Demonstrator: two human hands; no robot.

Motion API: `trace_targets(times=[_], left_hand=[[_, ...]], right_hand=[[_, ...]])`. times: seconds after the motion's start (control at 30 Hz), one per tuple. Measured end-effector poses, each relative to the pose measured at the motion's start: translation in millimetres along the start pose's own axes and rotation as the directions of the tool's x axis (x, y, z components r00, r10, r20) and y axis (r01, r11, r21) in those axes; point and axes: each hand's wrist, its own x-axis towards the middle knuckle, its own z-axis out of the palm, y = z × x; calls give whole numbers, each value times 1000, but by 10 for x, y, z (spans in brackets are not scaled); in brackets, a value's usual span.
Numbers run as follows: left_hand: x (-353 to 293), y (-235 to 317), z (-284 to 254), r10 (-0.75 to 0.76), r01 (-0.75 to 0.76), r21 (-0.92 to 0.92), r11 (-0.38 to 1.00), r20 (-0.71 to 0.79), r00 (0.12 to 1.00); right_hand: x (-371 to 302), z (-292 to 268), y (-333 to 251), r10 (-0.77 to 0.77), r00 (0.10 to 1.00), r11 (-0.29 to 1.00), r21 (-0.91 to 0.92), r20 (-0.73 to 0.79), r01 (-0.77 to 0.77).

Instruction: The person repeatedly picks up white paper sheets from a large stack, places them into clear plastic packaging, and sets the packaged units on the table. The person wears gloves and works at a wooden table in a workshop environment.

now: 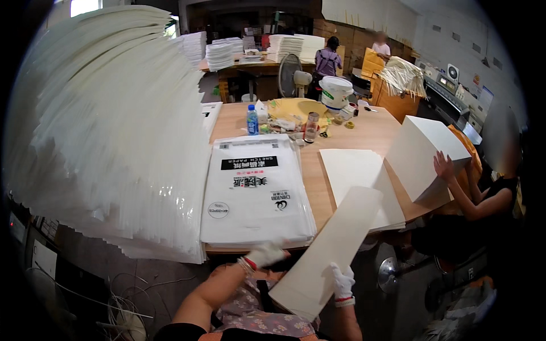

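Observation:
My right hand (pixel 343 282), in a white glove with a red-edged cuff, is closed on the lower right edge of a tilted sheet or thin stack of white paper (pixel 327 256). The paper slants from my lap up over the table edge. My left hand (pixel 265 254), gloved too, is near the paper's left side, by the front edge of a stack of printed white paper packs (pixel 256 221). Motion smears its fingers, so their pose is unclear. Beyond the held paper, a low pile of blank white sheets (pixel 355 170) lies on the table.
A huge stack of plastic-wrapped packs (pixel 114 131) rises at left. A bottle (pixel 252 120), glass jar (pixel 311 127), tape rolls and a white bucket (pixel 335 92) stand on the table (pixel 318 176). At right, a seated co-worker's hands (pixel 445 166) touch a tall paper block (pixel 424 153).

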Motion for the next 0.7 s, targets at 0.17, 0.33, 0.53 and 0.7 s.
trace_targets(times=[0.17, 0.33, 0.53, 0.7], left_hand=[[200, -1294, -423, -124, 302, 334, 893, -462, 878], [664, -1422, -551, -103, 77, -103, 992, -282, 954], [1365, -1595, -1077, -93, -302, -798, 522, -405, 909], [1520, -857, -1530, 199, -524, -755, 393, -487, 850]], right_hand=[[-214, -8, -769, -121, 990, 986, -104, 74, 129], [-416, -122, -1341, -129, 954, 917, -333, 269, 218], [-446, 421, -1384, -236, 726, 374, -629, 646, 682], [-215, 514, -1101, 104, 796, 364, -767, 597, 528]])
